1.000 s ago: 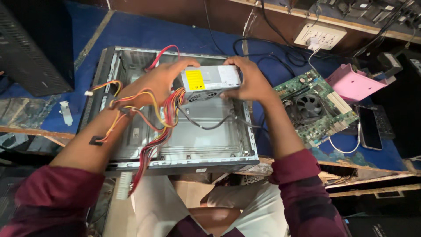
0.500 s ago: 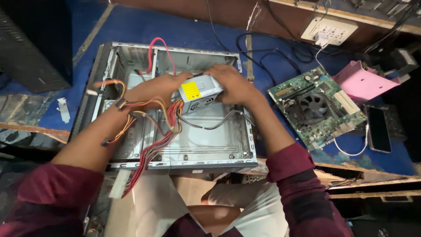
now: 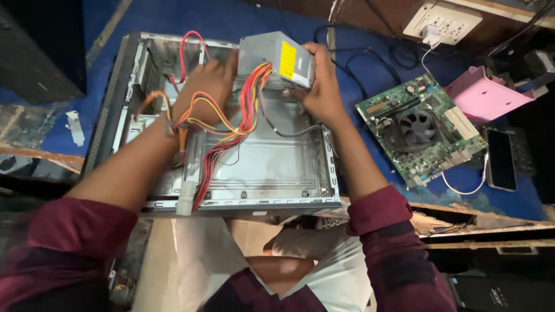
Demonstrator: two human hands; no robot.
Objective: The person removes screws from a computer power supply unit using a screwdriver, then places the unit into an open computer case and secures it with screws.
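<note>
A grey metal power supply [image 3: 272, 55] with a yellow label is held over the far end of an open computer case [image 3: 260, 167]. My left hand [image 3: 209, 84] grips its left side, and my right hand [image 3: 319, 86] grips its right side by the label. A bundle of red, yellow and orange cables [image 3: 231, 127] trails from the supply across my left wrist and down over the case's near edge. A thin grey cable [image 3: 289, 132] loops inside the case under my right hand.
A green motherboard [image 3: 419, 127] with a black fan lies right of the case on the blue surface. Beyond it sit a pink box [image 3: 485, 95], a dark phone [image 3: 500, 159] and a white wall socket [image 3: 442, 20]. A black tower [image 3: 34, 49] stands at left.
Both hands have carried the power supply from the case's middle toward its far end, and the cables now drag along behind it.
</note>
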